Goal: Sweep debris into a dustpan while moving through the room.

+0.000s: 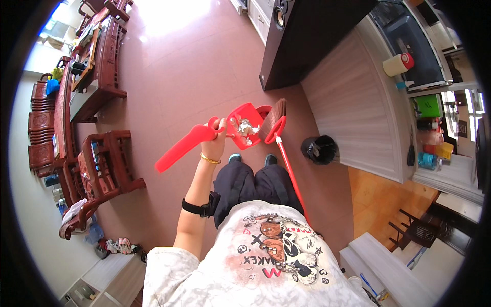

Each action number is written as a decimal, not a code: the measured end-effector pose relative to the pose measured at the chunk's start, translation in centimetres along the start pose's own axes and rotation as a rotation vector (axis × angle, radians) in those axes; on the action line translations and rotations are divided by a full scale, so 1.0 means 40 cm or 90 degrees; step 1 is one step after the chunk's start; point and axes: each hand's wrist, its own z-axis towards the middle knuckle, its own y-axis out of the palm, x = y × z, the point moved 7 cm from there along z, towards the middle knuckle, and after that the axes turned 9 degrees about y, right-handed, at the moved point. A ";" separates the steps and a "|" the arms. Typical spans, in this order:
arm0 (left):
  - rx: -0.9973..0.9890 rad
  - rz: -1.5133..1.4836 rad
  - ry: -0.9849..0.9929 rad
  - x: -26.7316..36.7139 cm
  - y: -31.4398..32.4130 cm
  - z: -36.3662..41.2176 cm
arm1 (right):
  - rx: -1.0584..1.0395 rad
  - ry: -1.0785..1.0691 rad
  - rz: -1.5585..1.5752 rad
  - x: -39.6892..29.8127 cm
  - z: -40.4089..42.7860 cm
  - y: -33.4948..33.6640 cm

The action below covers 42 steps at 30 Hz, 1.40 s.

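Note:
My left hand (pixel 215 140), with a yellow bracelet at the wrist, is closed around a red plastic handle (pixel 184 147) whose broad end points to the lower left. Just beyond the hand is a red dustpan (pixel 251 112) holding crumpled white paper (pixel 245 127). Beside its right edge are the brown bristles of a broom (pixel 277 115). The broom's red stick (pixel 291 169) runs down along the right side of my body. My right hand is out of view. A red round object (pixel 264 110), partly hidden, shows behind the dustpan.
A black bin with a liner (pixel 319 149) stands at the right by a grey cabinet panel (pixel 356 107). Beyond is a tall black speaker (pixel 303 42). A carved wooden chair (pixel 115 169) and a low wooden table (pixel 111 65) are at the left. My shoes are near the dustpan.

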 end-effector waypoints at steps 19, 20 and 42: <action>-0.005 0.047 -0.017 -0.097 -0.059 0.013 | 0.123 -0.047 -0.016 -0.096 0.078 -0.033; -0.004 0.047 -0.016 -0.090 -0.058 0.012 | 0.114 -0.045 -0.007 -0.079 0.081 -0.036; 0.009 0.079 0.020 -0.039 -0.035 0.011 | 0.128 -0.063 -0.054 -0.082 0.076 -0.047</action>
